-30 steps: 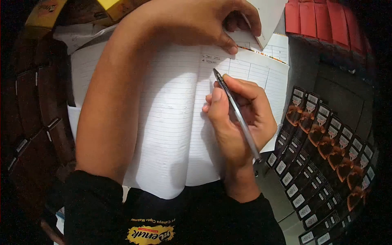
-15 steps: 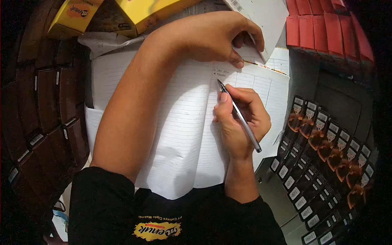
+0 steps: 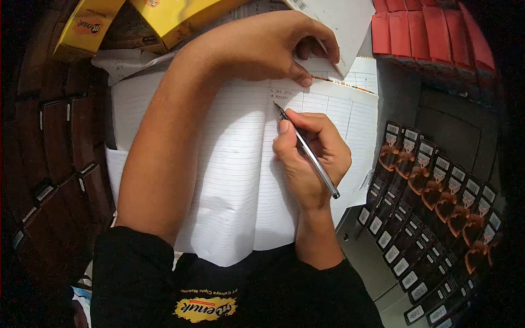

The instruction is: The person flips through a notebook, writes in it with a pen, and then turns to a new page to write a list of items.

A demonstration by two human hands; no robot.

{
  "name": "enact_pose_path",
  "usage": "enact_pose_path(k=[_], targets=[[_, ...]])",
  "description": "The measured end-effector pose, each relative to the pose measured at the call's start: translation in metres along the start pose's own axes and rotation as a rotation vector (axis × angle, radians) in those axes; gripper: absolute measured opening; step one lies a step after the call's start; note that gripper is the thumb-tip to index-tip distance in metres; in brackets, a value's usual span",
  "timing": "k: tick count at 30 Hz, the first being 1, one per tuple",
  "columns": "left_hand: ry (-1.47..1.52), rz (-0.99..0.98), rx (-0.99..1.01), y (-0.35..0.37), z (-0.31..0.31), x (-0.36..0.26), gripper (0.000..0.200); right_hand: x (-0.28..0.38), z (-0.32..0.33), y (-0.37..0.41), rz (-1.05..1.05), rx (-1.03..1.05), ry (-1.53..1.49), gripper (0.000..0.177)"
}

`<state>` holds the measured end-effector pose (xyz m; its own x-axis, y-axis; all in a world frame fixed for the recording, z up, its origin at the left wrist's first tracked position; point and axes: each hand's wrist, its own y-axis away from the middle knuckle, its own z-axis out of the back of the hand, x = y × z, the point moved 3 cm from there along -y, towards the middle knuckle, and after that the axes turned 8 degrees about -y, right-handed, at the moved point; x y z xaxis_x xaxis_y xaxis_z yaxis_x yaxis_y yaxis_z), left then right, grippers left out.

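An open lined notebook (image 3: pixel 227 164) lies in front of me, with ruled columns and a little handwriting at the top of its right page. My right hand (image 3: pixel 311 156) grips a clear-barrelled pen (image 3: pixel 311 153) with a black cap on its rear end. The pen's tip is at the page, just below the handwriting. My left hand (image 3: pixel 295 52) reaches across the notebook's top, thumb and index finger apart. Its thumb rests at the top page edge, and its index finger lies by a white flat item (image 3: pixel 339 27); the other fingers are curled and partly hidden.
Yellow boxes (image 3: pixel 87 27) stand at the far left. Red packs (image 3: pixel 421 33) are lined up at the far right, and dark printed boxes (image 3: pixel 432 202) stand in rows below them. Brown boxes (image 3: pixel 54 131) are stacked along the left side.
The whole view has shifted slightly, so the notebook and both hands appear farther left. The pen stays in my right hand, its tip still just under the handwriting.
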<state>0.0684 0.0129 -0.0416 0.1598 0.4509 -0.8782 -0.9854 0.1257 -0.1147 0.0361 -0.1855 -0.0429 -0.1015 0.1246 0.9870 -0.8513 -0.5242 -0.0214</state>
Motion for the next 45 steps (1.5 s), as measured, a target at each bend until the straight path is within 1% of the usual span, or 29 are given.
enact_pose_path(k=[2, 4, 7, 11, 12, 13, 14, 17, 21, 23, 25, 26, 28, 32, 34, 38, 40, 41, 43, 45], targets=[[-0.002, 0.013, 0.004, 0.000, -0.001, 0.001, 0.054, 0.000, 0.000, 0.000, 0.021, -0.007, 0.000, 0.015], [-0.015, -0.030, -0.029, -0.001, -0.002, 0.004, 0.054, 0.000, 0.000, -0.001, 0.019, 0.001, 0.014, 0.016], [-0.003, -0.038, -0.023, 0.000, -0.001, 0.002, 0.055, 0.000, 0.001, 0.001, 0.042, 0.018, 0.028, 0.015], [-0.059, -0.010, 0.002, -0.001, -0.001, 0.002, 0.056, 0.000, 0.002, 0.001, 0.088, 0.006, 0.004, 0.015], [-0.001, -0.007, -0.019, 0.000, -0.002, 0.003, 0.056, 0.001, 0.002, 0.001, 0.086, 0.006, 0.003, 0.015], [0.057, -0.005, -0.039, 0.000, -0.002, 0.005, 0.057, 0.001, 0.002, 0.002, 0.039, -0.005, -0.009, 0.016], [0.057, -0.004, -0.039, 0.000, -0.001, 0.004, 0.057, 0.001, 0.003, 0.002, -0.008, -0.016, -0.021, 0.017], [0.034, -0.015, -0.012, -0.001, 0.000, 0.000, 0.057, 0.000, 0.004, 0.001, -0.029, -0.024, -0.033, 0.017], [-0.002, -0.011, -0.021, -0.001, 0.001, -0.002, 0.055, 0.001, 0.002, 0.002, -0.033, -0.027, -0.013, 0.017], [-0.023, -0.018, -0.011, -0.002, 0.001, -0.001, 0.055, 0.000, 0.002, 0.000, 0.045, 0.016, 0.041, 0.015], [-0.044, -0.073, -0.014, -0.003, 0.001, -0.001, 0.051, -0.001, 0.001, 0.000, 0.041, 0.008, 0.040, 0.015], [-0.042, -0.076, -0.013, -0.004, 0.009, -0.010, 0.051, -0.001, 0.000, -0.001, 0.038, 0.003, 0.038, 0.015], [0.135, 0.216, 0.249, -0.006, 0.025, -0.027, 0.056, 0.002, 0.000, -0.002, 0.022, 0.014, 0.042, 0.015], [0.105, 0.155, 0.220, -0.003, 0.019, -0.022, 0.057, -0.001, 0.003, -0.001, 0.019, 0.045, 0.051, 0.015], [0.000, 0.086, 0.127, 0.003, 0.019, -0.031, 0.057, 0.000, 0.002, 0.000, 0.009, 0.028, 0.028, 0.015], [0.036, 0.086, 0.136, 0.000, 0.022, -0.029, 0.056, -0.001, 0.001, -0.001, 0.015, 0.024, 0.014, 0.014], [0.109, 0.229, 0.253, -0.007, 0.026, -0.030, 0.056, -0.001, 0.001, -0.001, 0.010, 0.021, 0.030, 0.014], [0.108, 0.229, 0.253, -0.004, 0.023, -0.030, 0.056, -0.001, 0.001, -0.001, 0.006, 0.019, 0.045, 0.014], [0.014, 0.103, 0.153, 0.002, 0.020, -0.032, 0.057, -0.001, 0.002, 0.001, 0.016, 0.007, 0.033, 0.014], [0.046, 0.128, 0.179, -0.004, 0.021, -0.024, 0.057, -0.002, 0.002, 0.001, 0.026, -0.002, 0.024, 0.014]])
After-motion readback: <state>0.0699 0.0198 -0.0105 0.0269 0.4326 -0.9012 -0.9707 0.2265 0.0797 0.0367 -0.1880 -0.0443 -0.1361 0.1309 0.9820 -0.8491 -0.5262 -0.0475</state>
